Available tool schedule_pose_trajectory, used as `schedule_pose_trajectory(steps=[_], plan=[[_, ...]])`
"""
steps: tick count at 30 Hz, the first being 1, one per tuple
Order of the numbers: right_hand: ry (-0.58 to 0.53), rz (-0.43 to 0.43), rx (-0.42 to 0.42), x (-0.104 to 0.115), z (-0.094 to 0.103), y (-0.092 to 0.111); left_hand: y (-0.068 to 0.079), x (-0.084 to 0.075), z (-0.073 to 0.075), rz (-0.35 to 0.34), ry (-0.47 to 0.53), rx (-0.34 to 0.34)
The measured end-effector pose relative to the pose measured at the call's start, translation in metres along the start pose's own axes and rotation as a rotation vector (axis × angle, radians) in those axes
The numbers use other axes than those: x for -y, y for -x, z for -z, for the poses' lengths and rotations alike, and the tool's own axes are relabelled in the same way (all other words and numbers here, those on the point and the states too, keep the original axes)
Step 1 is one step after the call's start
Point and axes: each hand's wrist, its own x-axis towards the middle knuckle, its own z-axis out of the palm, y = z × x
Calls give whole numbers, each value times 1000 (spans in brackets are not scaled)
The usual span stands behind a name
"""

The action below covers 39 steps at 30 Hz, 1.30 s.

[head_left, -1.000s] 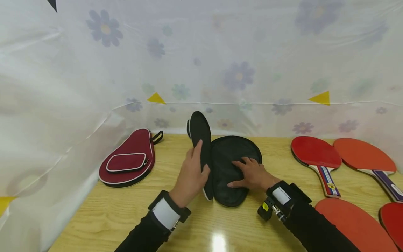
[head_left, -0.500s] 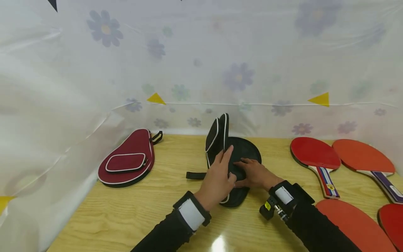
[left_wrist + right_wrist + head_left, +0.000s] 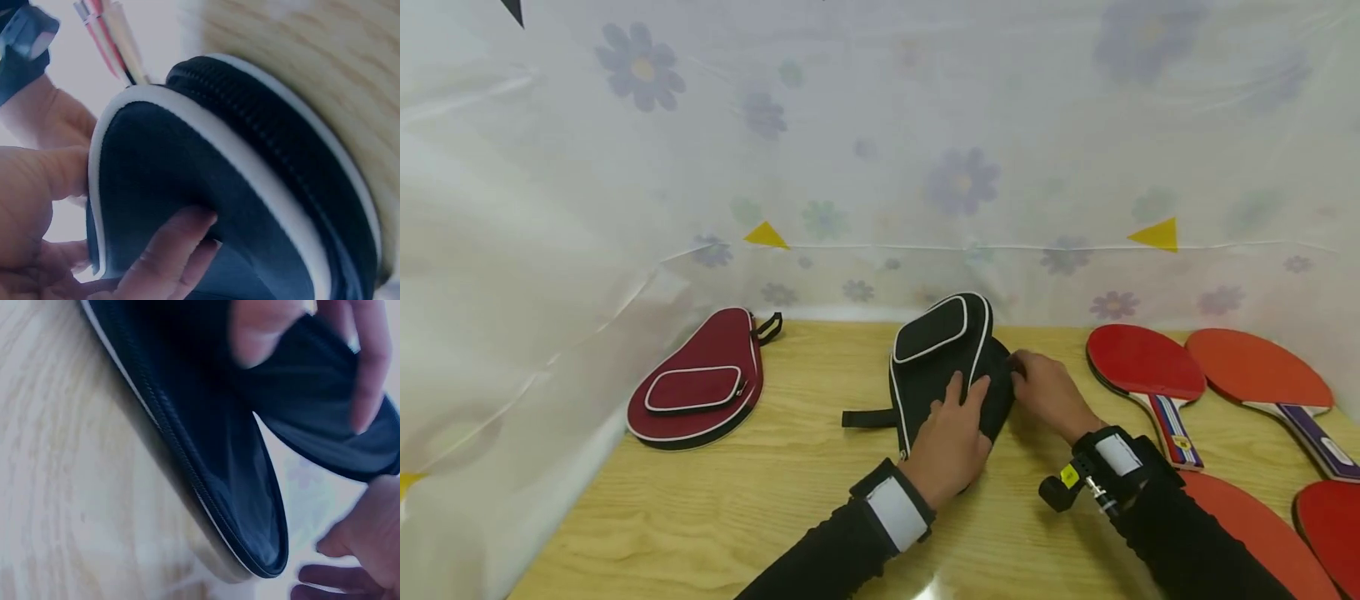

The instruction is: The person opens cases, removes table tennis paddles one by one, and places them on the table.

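Note:
A black table tennis paddle case (image 3: 940,358) with white piping leans half unfolded over the wood table. Its pocketed cover stands tilted above the back half (image 3: 231,487), whose dark lining shows in the right wrist view. My left hand (image 3: 951,446) holds the cover's lower right edge, its index and middle fingers stretched over the outer face; in the left wrist view the thumb passes behind the edge. At the right rim of the back half is my right hand (image 3: 1052,396). Its blurred fingers (image 3: 369,381) hang apart by the lining; whether they touch it is unclear.
A maroon paddle case (image 3: 700,375) lies flat at the left. To the right are several paddles, among them a red one (image 3: 1146,358) and an orange one (image 3: 1258,367). A flower-patterned sheet (image 3: 962,183) hangs behind the wood table (image 3: 647,517).
The cover of the black case has swung from upright over toward the right, carried by my left hand. My right hand has shifted from the inner lining to the right rim.

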Motion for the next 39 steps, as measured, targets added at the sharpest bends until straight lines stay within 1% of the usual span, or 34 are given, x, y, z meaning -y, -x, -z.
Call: schedule_pose_trajectory(steps=[2, 5, 8, 11, 13, 17, 20, 22, 24, 28, 31, 33, 37, 39], plan=[[-9, -54, -63, 0, 4, -1, 0, -2, -5, -18, -71, -4], [-29, -90, -112, 3, 5, -2, 0, -4, -12, -47, -173, 0], [-45, -87, -140, 8, 3, -1, 2, -7, -16, -70, -256, 25], [-59, -69, -137, 13, -1, -3, 4, -8, -17, -82, -309, 48], [-52, -46, -108, 17, -4, -4, 7, -8, -17, -97, -341, 49], [-15, 21, -19, 19, -11, -7, 13, -3, -14, -140, -399, 53], [26, 63, 42, 19, -16, -12, 16, 0, -11, -164, -412, 81], [63, 69, 81, 19, -18, -16, 16, 1, -11, -182, -418, 98], [110, 65, 118, 19, -20, -20, 15, 2, -11, -184, -423, 114], [186, 56, 174, 13, -23, -24, 14, 2, -13, -190, -474, 134], [212, 51, 197, 9, -22, -23, 15, 9, -11, -210, -499, 136], [190, 44, 221, 7, -20, -22, 16, 16, -7, -228, -485, 145], [134, 50, 253, 2, -17, -19, 19, 32, 3, -258, -418, 147], [130, 53, 261, 2, -16, -17, 20, 38, 8, -270, -389, 152]])
